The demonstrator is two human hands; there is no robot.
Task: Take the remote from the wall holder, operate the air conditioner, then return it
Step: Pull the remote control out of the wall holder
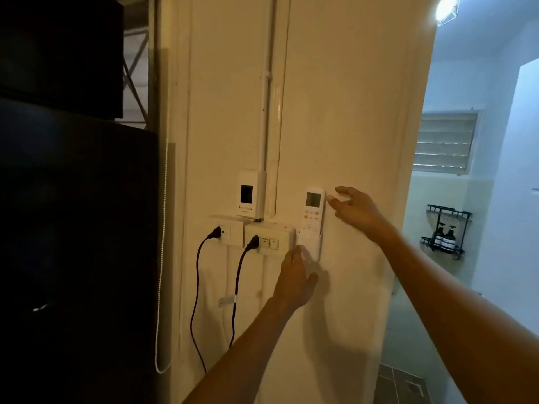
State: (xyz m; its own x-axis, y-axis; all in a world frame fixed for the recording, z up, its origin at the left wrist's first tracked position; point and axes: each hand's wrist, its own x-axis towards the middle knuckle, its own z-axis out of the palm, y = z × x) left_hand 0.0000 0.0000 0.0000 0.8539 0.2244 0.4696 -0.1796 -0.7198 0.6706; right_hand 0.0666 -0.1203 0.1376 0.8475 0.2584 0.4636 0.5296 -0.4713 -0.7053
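A white remote (pixel 312 212) with a grey screen and an orange button stands upright in a white wall holder (pixel 311 246) on the cream wall. My right hand (pixel 354 209) is just to the right of the remote's top, fingers spread, fingertips close to its edge without gripping it. My left hand (pixel 294 279) lies against the wall below and left of the holder, fingers apart, fingertips at the holder's lower left corner. Neither hand holds anything. No air conditioner is in view.
Left of the holder are a switch and socket box (pixel 269 239) and a second socket (pixel 229 231), each with a dark plugged cable hanging down, and a white National box (pixel 248 193) above. A tall black appliance (pixel 78 228) fills the left. A bathroom doorway opens right, with a bottle rack (pixel 444 236).
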